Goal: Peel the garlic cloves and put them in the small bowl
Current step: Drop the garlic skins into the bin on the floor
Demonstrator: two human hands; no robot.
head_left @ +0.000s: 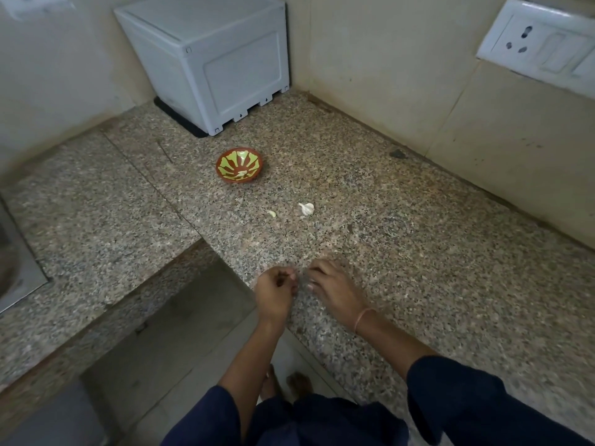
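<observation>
A small brown bowl (239, 164) with a yellow-green leaf pattern stands on the speckled granite counter (402, 239), with a pale piece lying in its bottom. Nearer to me lie a white garlic piece (306, 208) and a smaller pale clove (272, 214). At the counter's front edge my left hand (275, 292) has its fingers curled, and its fingertips seem to pinch something tiny that is too blurred to name. My right hand (333, 289) is close beside it, fingers bent down toward the counter, motion-blurred. I cannot tell whether either hand holds garlic.
A white plastic box (209, 59) stands in the back corner against the tiled wall. A steel sink (16, 262) is at the far left. A wall socket (541, 43) is at the upper right. The counter has a step-shaped cut-out below my left hand, with floor beneath.
</observation>
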